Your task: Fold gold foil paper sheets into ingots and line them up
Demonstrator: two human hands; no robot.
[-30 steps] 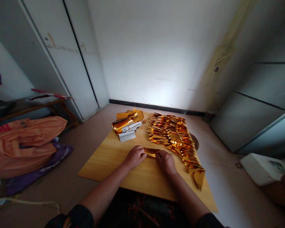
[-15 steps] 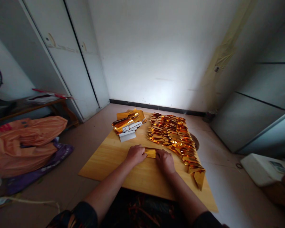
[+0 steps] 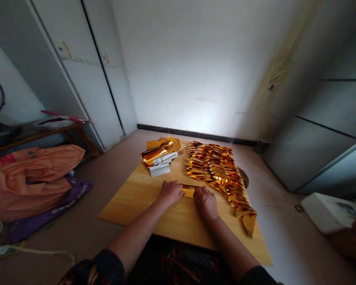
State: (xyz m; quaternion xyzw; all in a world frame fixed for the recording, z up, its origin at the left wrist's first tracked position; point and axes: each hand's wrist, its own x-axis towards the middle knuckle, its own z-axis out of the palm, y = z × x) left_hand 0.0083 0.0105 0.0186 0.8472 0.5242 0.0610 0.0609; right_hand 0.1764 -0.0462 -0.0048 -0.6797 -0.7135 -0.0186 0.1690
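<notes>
Between my two hands a narrow folded strip of gold foil paper [image 3: 188, 192] lies low over the wooden board [image 3: 130, 202]. My left hand [image 3: 171, 192] has its fingers curled on the strip's left end. Its right end is gripped by my right hand [image 3: 207, 201], fingers closed as well. The fingertips of both hands are partly hidden. To the right spread rows of folded gold foil pieces [image 3: 213, 162], overlapping one another. Beyond my left hand sits a loose pile of gold foil sheets [image 3: 158, 152], with a white paper piece [image 3: 159, 170] at its near edge.
An orange plastic bag [image 3: 38, 178] and a purple bag [image 3: 50, 211] lie on the floor at left, near a low wooden shelf [image 3: 77, 128]. A white box [image 3: 326, 211] stands at right. The white wall [image 3: 190, 71] rises behind the board.
Both hands stay on the foil strip with almost no movement. The view has shifted very slightly.
</notes>
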